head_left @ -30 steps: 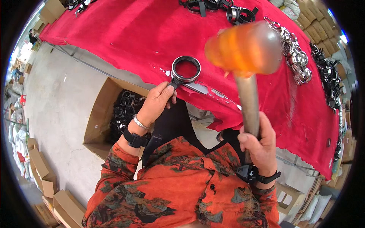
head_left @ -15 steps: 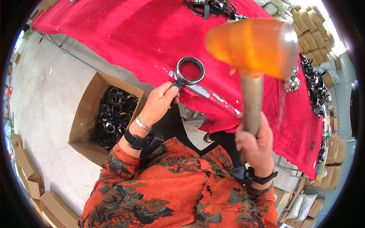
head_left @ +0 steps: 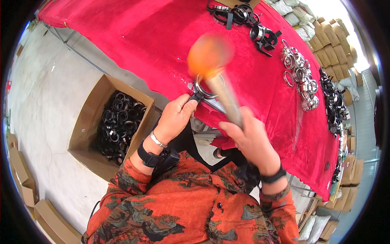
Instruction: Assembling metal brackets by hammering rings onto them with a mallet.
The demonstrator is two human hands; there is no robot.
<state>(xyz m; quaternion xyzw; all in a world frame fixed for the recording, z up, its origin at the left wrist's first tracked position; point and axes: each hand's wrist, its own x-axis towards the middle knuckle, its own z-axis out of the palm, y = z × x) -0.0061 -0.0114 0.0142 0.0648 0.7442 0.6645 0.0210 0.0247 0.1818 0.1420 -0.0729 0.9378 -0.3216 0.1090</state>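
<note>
A: In the head view, where is the ring [head_left: 205, 86]?

B: It lies on the near edge of the red table [head_left: 134, 36], straight ahead of the person. The left hand [head_left: 175, 118] pinches its black tab, fingers closed on it, just below and left of the ring.

A: And the right hand [head_left: 250, 140]?

B: It is wrapped tight round the wooden handle of the mallet [head_left: 215, 73]. The handle's long axis runs from that hand up and to the left, so the orange head sits right over the ring; it is blurred, and whether it touches cannot be told.

A: So which hand is nearer the ring?

B: The left one, almost at it. The right is well back, at the handle's lower end.

A: What else is about?

B: An open box [head_left: 87, 122] of black rings on the floor to the left, a steel ring pile [head_left: 300, 77] and black clamps [head_left: 237, 12] farther across the table, and stacked cartons [head_left: 327, 44] beyond.
</note>
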